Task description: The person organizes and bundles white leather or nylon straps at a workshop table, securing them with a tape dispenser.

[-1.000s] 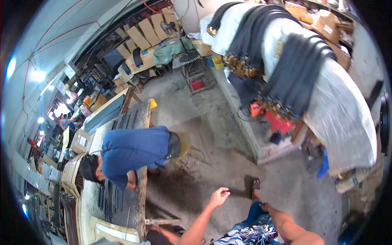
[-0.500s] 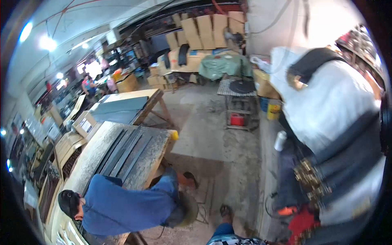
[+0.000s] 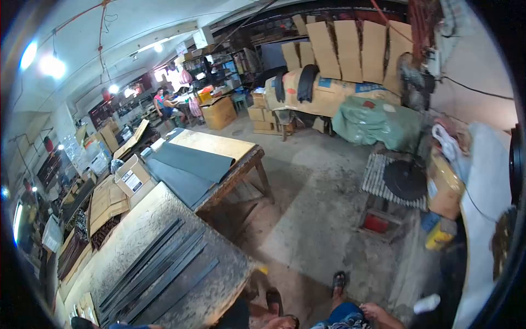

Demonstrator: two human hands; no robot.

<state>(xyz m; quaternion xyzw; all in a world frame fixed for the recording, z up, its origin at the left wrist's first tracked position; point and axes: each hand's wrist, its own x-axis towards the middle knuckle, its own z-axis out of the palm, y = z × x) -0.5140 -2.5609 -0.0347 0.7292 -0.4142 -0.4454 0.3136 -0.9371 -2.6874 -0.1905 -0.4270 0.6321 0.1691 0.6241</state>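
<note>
My right hand [image 3: 375,312] is low in the view, beside my patterned blue clothing [image 3: 346,315]. Its fingers are curled in, and what they may hold is hidden. At the bottom edge, what looks like my left hand [image 3: 286,322] is mostly cut off, so its fingers do not show clearly. Dark flat strips [image 3: 159,268] lie side by side on the worn worktable [image 3: 137,230], left of both hands and apart from them. My sandalled foot [image 3: 339,281] is on the concrete floor.
A seated co-worker's sandalled foot [image 3: 273,299] is close by. Dark sheets [image 3: 189,164] cover part of a second table. A low stand [image 3: 378,172] carries a black disc [image 3: 404,180]. A white bottle [image 3: 427,303] lies at lower right, and a green tarp [image 3: 378,123] covers a pile behind.
My view has swung right and moved forward. The co-worker has slid to the bottom left edge, and the white draped pile has mostly left the right side. My right hand has come into view.
</note>
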